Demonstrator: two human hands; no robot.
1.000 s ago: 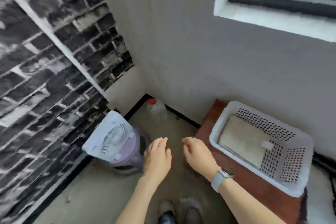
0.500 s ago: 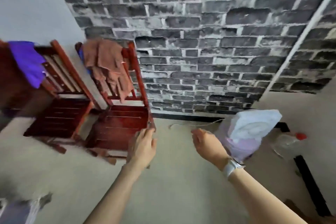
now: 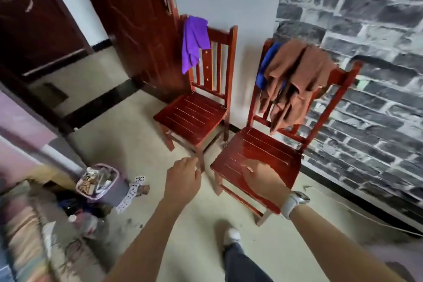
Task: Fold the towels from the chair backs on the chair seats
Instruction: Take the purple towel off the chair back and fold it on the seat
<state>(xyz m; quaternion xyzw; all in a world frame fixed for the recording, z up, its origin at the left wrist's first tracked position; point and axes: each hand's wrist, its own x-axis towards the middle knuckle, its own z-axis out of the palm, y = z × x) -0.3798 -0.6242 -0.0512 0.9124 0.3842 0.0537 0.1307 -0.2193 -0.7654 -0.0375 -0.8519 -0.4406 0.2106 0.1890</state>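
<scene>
Left hand (image 3: pixel 183 182): raised over the floor in front of the two chairs, fingers loosely curled, holding nothing; fingertips blurred. Right hand (image 3: pixel 265 181): raised before the front edge of the right chair seat (image 3: pixel 256 158), fingers relaxed and empty; whether it touches the seat cannot be told, since the hand hides that edge. A pale wristwatch (image 3: pixel 294 204) sits on the right wrist; its face cannot be read.

Brown towel (image 3: pixel 295 80): draped in bunched folds over the back of the right chair, hanging down toward the seat. A blue towel (image 3: pixel 266 62) lies beneath it at the left side, mostly covered. Purple towel (image 3: pixel 194 41): hung over the left corner of the left chair's back; the left chair seat (image 3: pixel 192 117) is bare.

Left of the hands, a small bin (image 3: pixel 100 182) filled with refuse, with playing cards (image 3: pixel 131 192) scattered just beside it. The lower left corner is blurred and indistinct. No legible writing found.
</scene>
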